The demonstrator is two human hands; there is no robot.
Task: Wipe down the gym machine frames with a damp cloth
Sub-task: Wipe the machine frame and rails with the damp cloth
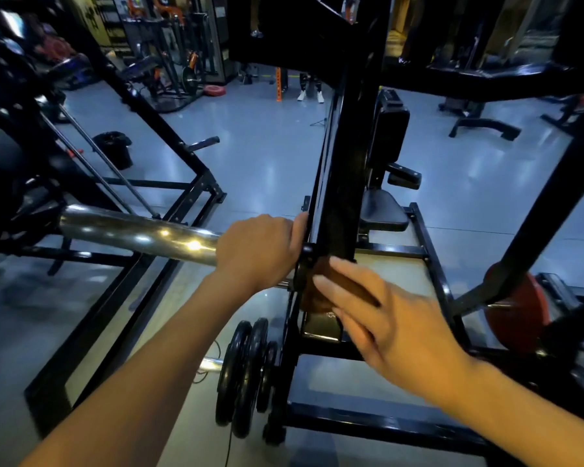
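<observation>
Right hand (398, 318) pressing brown cloth (321, 284), black upright frame (341, 183)

- This place is a gym.
- A black metal machine frame (343, 170) stands right in front of the right hand (395, 328).
- A shiny bar (139, 232) sticks out to the left of the left hand (257, 251).
- Round black weight plates (246, 369) sit below the hands.
- A padded seat (381, 210) is just past the hands.
- More machines stand far beyond the hands on a smooth grey floor (267, 153).
</observation>
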